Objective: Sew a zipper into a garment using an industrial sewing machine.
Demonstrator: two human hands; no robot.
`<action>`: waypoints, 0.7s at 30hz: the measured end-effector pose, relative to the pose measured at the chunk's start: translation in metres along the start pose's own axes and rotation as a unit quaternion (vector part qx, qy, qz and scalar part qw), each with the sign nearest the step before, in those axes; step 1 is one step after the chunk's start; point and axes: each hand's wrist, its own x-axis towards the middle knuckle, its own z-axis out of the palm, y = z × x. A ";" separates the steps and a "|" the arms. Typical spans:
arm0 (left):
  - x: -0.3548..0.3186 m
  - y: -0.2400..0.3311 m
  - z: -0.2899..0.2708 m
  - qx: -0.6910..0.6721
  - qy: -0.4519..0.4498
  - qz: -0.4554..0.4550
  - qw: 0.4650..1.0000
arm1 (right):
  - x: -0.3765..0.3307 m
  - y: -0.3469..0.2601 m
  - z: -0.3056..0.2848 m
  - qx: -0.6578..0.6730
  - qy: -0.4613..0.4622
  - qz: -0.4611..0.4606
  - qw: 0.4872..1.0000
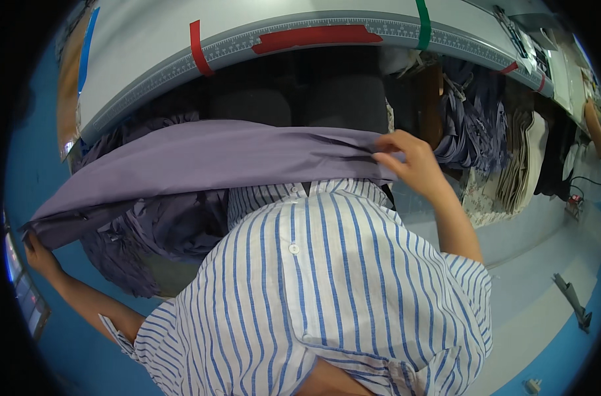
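Holding the purple-grey fabric [208, 155] across the left and centre of the frame, gripped at far left in the left hand [44, 261] and pinched right of centre between thumb and fingers of the right hand [412, 162]. Beware of slipping or skewed folds, likely caused by uneven tension or a loose pinch. Note the long, smooth, matte surface, creased near the right fingertips.

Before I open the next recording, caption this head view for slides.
Left hand grips one end of a long purple cloth, right hand at the other, before a ruler-edged white table.
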 end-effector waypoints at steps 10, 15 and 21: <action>-0.005 0.000 0.000 -0.078 0.022 -0.032 0.996 | 0.082 0.013 0.046 -0.141 -0.060 -0.079 0.985; -0.005 0.011 0.010 0.009 -0.003 -0.006 1.000 | 0.056 0.049 0.020 -0.128 -0.059 -0.043 0.989; 0.014 0.044 0.039 -0.047 0.012 0.072 0.996 | 0.035 0.026 -0.054 0.062 0.182 0.005 0.981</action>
